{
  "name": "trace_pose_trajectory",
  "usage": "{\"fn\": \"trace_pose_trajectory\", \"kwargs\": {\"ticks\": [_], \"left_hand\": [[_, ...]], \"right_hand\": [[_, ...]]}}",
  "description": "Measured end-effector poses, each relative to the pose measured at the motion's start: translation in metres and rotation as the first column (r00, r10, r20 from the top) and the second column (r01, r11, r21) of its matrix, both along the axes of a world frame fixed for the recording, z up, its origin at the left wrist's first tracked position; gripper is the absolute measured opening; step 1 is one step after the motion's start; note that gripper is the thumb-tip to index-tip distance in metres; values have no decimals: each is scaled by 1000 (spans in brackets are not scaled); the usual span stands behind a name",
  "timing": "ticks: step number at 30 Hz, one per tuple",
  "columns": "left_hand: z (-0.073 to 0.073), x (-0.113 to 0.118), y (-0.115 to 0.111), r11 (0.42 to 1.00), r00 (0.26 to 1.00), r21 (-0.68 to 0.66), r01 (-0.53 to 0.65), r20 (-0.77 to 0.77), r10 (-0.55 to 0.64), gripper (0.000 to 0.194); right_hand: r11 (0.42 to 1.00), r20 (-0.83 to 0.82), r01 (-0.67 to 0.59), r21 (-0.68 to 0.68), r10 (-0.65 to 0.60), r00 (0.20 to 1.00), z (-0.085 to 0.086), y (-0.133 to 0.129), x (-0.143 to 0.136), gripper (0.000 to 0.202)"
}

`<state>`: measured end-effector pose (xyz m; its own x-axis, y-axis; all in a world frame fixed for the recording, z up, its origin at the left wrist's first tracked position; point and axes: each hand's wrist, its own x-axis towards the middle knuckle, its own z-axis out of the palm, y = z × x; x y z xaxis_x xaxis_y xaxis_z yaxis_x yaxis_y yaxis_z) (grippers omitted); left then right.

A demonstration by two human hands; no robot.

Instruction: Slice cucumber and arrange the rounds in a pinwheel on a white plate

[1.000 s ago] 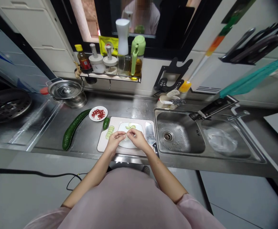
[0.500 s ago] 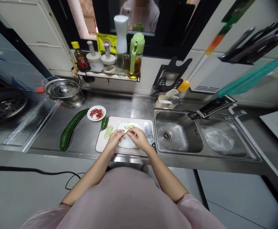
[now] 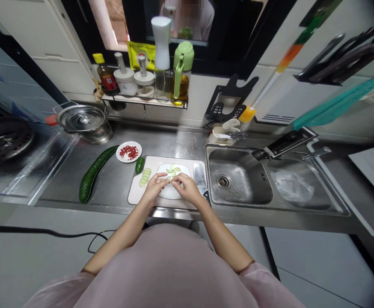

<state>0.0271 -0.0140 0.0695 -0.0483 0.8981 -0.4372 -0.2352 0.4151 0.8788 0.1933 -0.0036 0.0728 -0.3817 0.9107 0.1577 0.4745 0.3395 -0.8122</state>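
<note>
Over a white plate (image 3: 169, 194), my left hand (image 3: 155, 187) and my right hand (image 3: 185, 188) meet, fingertips pinched on a thin cucumber slice (image 3: 170, 179) between them. Part of that slice is hidden by the fingers. Just beyond, several cucumber slices (image 3: 173, 168) lie grouped on the plate's far side. The plate rests on a pale cutting board (image 3: 136, 194). At the board's left is an overlapping row of cucumber slices (image 3: 145, 177), with a cut cucumber end (image 3: 140, 165) at its upper left corner. A cleaver (image 3: 200, 176) lies flat on the right side.
Left of the board are a whole cucumber (image 3: 95, 173) and a small plate (image 3: 120, 155) of chopped red pieces. A lidded steel pot (image 3: 87, 124) stands farther left. The double sink (image 3: 244, 188) is on the right. A bottle rack (image 3: 142, 102) hangs above the counter.
My hands have shifted slightly, and the slice between them sits over the plate's middle. The slices at the plate's far side look more spread. The view has moved a little.
</note>
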Motion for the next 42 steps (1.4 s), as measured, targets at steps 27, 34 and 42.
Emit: {"fn": "trace_pose_trajectory", "kwargs": {"ticks": [27, 34, 42], "left_hand": [[-9, 8, -1, 974, 998, 226, -18, -50, 30, 42], [-16, 11, -1, 972, 998, 233, -11, -61, 26, 42], [-33, 20, 1, 979, 998, 199, 44, -58, -33, 41]], "right_hand": [[930, -213, 140, -339, -221, 952, -15, 1, -10, 16], [897, -243, 147, -416, -266, 933, -19, 1, -9, 15], [884, -164, 211, -416, -302, 939, -39, -4, 3, 16]]}}
